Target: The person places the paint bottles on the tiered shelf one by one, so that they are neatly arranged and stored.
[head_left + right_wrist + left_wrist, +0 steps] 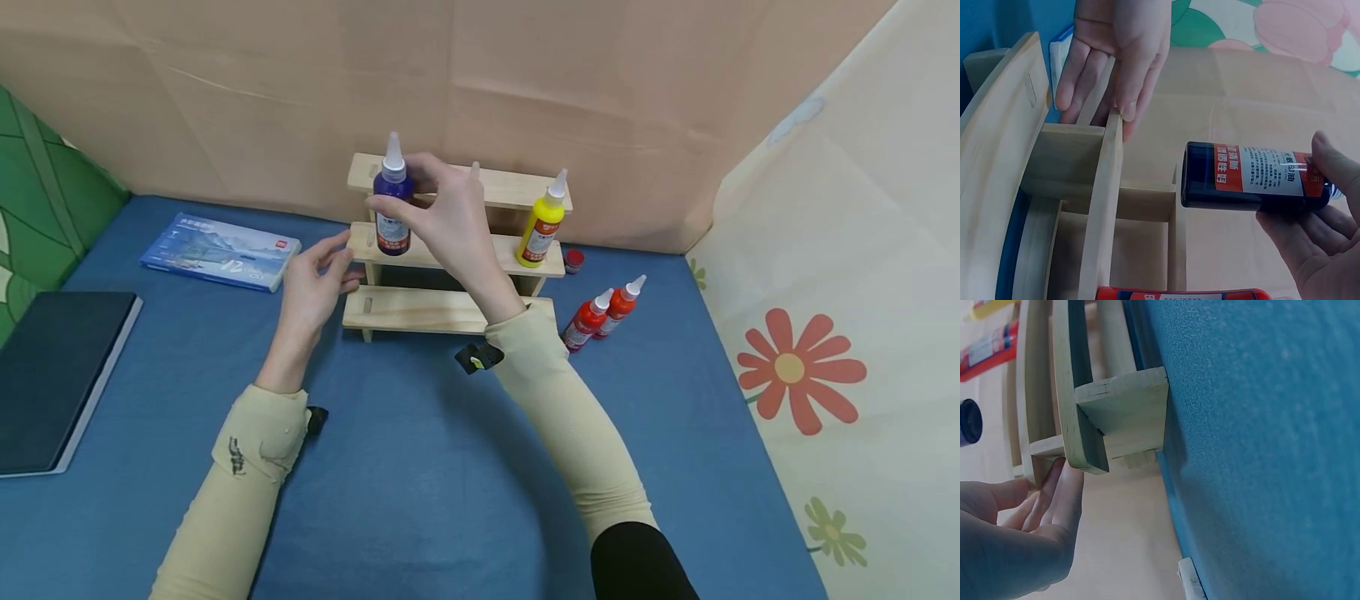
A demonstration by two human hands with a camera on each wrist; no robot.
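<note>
My right hand (456, 218) grips a dark blue squeeze bottle (393, 229) with a pointed clear cap, thumb on one side and fingers on the other. It is held upright, overlapping the left end of the three-step wooden rack (427, 310) in the head view; the right wrist view has its bottom end beside the boards. My left hand (311, 279) pinches the left end of the rack's middle step, thumb and fingers around the board. On that step stand a yellow bottle (538, 235) at the right and a red bottle (988, 353), mostly hidden behind my right hand in the head view.
Two red bottles (583, 323) stand on the blue cloth right of the rack, near a small red-lidded jar (573, 261). At left lie a flat blue box (221, 252) and a dark notebook (63, 375). A tan sheet (600, 100) rises behind the rack.
</note>
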